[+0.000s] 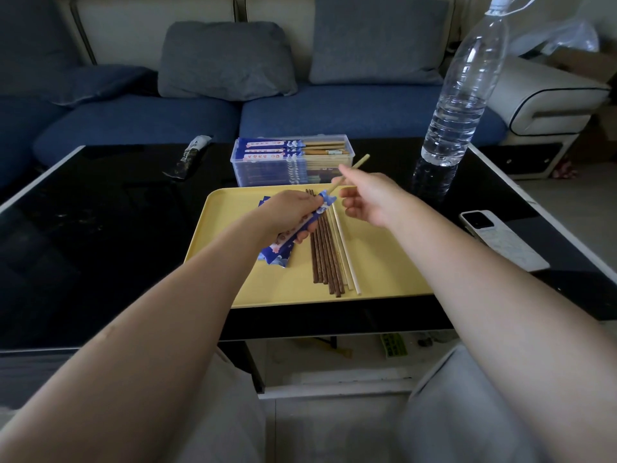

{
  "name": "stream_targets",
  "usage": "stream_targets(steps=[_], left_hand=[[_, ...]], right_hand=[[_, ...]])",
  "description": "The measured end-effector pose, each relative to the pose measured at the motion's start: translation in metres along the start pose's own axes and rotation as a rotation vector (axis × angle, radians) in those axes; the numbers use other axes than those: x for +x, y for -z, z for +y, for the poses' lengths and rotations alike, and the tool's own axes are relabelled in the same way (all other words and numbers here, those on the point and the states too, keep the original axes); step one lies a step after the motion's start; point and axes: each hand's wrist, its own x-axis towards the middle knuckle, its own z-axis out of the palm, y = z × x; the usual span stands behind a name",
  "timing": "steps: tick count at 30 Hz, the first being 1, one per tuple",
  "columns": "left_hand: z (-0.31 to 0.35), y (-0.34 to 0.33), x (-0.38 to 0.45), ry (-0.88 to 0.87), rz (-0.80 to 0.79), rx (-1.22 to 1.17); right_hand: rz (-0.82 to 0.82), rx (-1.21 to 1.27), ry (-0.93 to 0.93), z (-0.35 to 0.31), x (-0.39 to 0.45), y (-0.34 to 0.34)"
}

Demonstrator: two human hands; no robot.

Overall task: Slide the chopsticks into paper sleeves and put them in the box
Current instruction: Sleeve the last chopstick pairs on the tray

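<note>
Where the yellow tray [384, 279] sits on the black table [100, 245], dark wooden chopsticks [325, 255] and pale ones [347, 255] lie side by side, with spare blue sleeves [278, 260] at their 9 o'clock. Above them the left hand [287, 213] grips a blue paper sleeve [300, 225], while the right hand [367, 195] pinches a pale chopstick [359, 163] entering the sleeve's mouth. At 12 o'clock beyond the tray stands the clear box [290, 162] of sleeved chopsticks; a water bottle [464, 95] stands at 2 o'clock.

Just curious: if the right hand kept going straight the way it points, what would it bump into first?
Probably the clear box of sleeved chopsticks, just beyond the right hand and the chopstick it pinches; depth is hard to judge.
</note>
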Motion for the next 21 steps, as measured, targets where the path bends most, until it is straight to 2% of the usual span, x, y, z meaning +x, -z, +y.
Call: stream_targets(steps=[3,8,11,13,15,18,21], left_hand=[[0.000,-0.001,0.001,0.002,-0.018,0.062],[0.001,-0.002,0.002,0.002,0.009,0.069],[0.000,-0.002,0.004,0.011,0.057,0.066],[-0.001,-0.003,0.007,0.034,0.118,0.029],[-0.003,-0.004,0.011,0.076,0.156,0.014],[-0.008,-0.005,0.018,0.184,0.204,0.033],[-0.013,-0.003,0.023,0.228,0.253,0.163]], right_hand=[[0.097,0.083,0.029,0.001,0.001,0.004],[-0.018,0.079,-0.014,0.003,-0.003,-0.001],[0.010,0.004,-0.020,0.002,-0.004,-0.003],[0.057,-0.162,0.008,0.004,-0.003,-0.004],[0.058,-0.471,0.066,0.008,-0.001,-0.005],[-0.058,-0.902,0.077,0.015,-0.003,-0.008],[-0.097,-1.115,0.046,0.020,-0.005,-0.015]])
